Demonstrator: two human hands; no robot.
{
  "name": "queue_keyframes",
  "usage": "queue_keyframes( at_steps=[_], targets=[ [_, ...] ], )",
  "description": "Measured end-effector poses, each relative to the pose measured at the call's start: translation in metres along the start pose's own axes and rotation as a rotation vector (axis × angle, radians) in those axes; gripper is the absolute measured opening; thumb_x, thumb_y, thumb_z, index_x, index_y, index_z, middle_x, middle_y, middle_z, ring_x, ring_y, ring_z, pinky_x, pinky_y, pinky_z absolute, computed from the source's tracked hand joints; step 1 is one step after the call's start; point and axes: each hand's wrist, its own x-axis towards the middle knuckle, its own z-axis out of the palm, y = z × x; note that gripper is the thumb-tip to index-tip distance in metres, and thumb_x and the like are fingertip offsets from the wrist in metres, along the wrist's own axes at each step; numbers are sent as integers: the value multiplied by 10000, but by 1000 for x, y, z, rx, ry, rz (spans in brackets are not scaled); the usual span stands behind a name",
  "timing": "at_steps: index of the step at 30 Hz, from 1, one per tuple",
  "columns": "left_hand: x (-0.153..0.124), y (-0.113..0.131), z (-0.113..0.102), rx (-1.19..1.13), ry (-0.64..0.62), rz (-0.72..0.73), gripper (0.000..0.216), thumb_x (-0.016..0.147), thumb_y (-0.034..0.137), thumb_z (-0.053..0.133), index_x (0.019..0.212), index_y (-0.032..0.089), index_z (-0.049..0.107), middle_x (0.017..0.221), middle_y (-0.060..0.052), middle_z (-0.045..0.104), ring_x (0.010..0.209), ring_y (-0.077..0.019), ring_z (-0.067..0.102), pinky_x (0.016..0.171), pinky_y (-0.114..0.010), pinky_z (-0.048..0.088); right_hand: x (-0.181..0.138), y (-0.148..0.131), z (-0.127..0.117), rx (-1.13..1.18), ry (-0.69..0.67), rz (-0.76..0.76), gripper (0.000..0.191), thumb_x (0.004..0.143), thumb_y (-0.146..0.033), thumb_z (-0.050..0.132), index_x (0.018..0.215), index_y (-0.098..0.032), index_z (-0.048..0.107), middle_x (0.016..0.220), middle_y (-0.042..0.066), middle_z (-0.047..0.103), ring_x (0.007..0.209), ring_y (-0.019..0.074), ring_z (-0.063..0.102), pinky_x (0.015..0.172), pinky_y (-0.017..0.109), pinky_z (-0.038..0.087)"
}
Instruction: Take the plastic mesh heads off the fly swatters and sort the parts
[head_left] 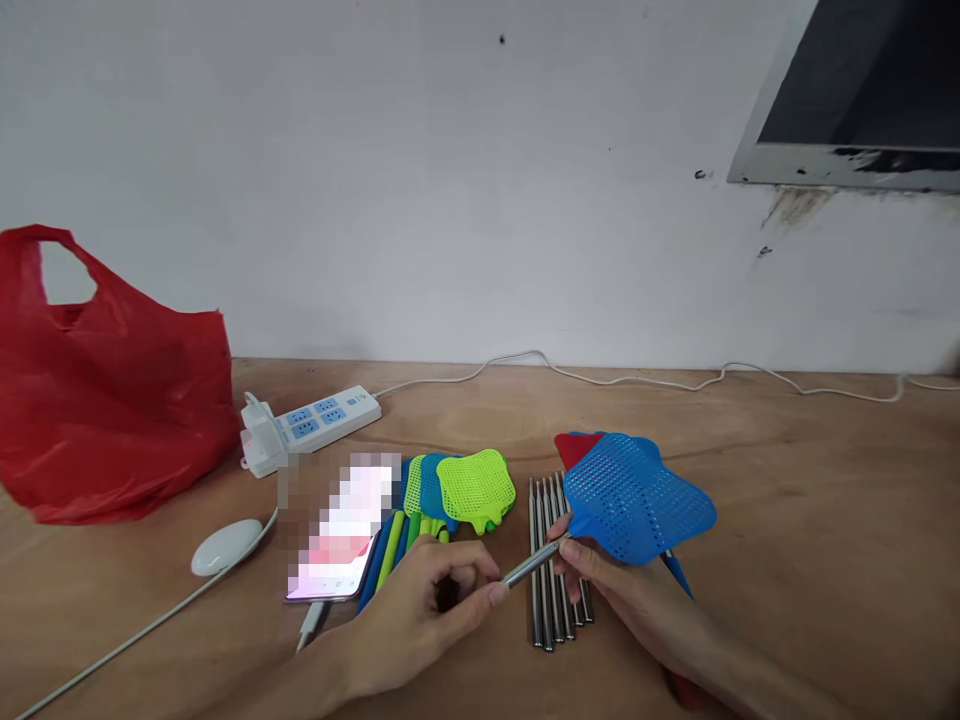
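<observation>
My left hand (442,605) pinches the lower end of a silver metal rod (529,566) between thumb and fingers. The rod's other end meets the neck of a blue fly swatter head (637,495), where my right hand (600,565) grips with thumb and fingertips. Whether the rod sits inside the neck is hidden by those fingers. Several more metal rods (546,610) lie side by side on the table beneath. Left of them is a fanned stack with a lime green swatter head (478,485) on top. Coloured handles (391,548) lie partly behind my left hand.
A phone (345,530) with a lit screen lies left of the handles. Behind it is a white power strip (322,420), its cable running along the wall. A red plastic bag (112,400) stands far left, near a white oval device (225,547). A red swatter head (576,447) shows behind the blue one.
</observation>
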Motion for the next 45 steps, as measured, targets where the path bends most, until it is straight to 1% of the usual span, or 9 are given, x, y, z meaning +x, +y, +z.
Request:
queue_keyframes(
  at_steps=[7,11,13,17,23,27,32,40,45],
  targets=[
    [-1,1,-3,23,-60,-28,330,937,421,514,702,191,533,574,65,365,539,-111,337,491,-230,251,-1,-2,-2,-152,95,-86,228,764,-441,789,836,-237,716,736,1,685,683,183,627,708,330,497],
    [0,-2,-3,-37,-60,-66,379,940,469,513,684,190,531,548,64,377,531,-112,343,488,-233,242,4,-7,-4,-74,244,-211,227,767,-456,785,816,-249,705,731,4,656,636,178,584,664,329,482],
    [1,-4,-3,-69,-52,-85,404,935,507,519,684,191,532,533,62,395,518,-111,355,481,-233,244,7,-10,-5,-25,262,-235,216,767,-442,792,824,-250,708,739,8,651,627,171,567,631,316,467],
    [1,-4,-3,-95,-43,-114,428,939,546,504,720,186,575,546,57,421,506,-110,365,470,-228,247,9,-17,-3,57,257,-202,254,724,-444,827,808,-229,721,659,3,620,588,153,542,546,279,433],
    [0,3,-8,-23,-19,-75,340,949,467,518,788,184,615,625,54,410,583,-124,361,527,-242,268,10,-21,0,149,287,-163,301,665,-455,865,804,-212,753,680,18,643,599,140,562,477,231,430],
    [-1,1,-5,-2,-40,-81,352,969,470,492,803,183,612,628,56,398,583,-125,352,529,-250,260,10,-11,-1,43,183,-148,287,706,-461,835,811,-200,778,738,42,677,630,156,599,472,238,471],
    [-2,1,-2,-1,-95,-66,351,975,465,478,782,189,578,626,56,386,578,-125,348,526,-254,252,7,-2,2,-8,73,-93,269,696,-439,847,754,-190,761,616,15,659,514,132,585,452,241,487],
    [-2,1,-6,-24,-91,-101,398,967,494,462,706,197,508,603,61,349,563,-123,326,508,-260,226,13,-13,-7,103,302,-159,298,596,-404,913,689,-193,725,641,8,643,518,126,547,432,243,460],
    [-2,-4,-5,-53,-104,-107,399,978,500,463,744,187,542,634,58,377,576,-119,340,510,-253,238,16,-19,-8,142,290,-101,335,593,-432,909,719,-175,736,630,15,641,536,128,543,441,234,448]
  ],
)
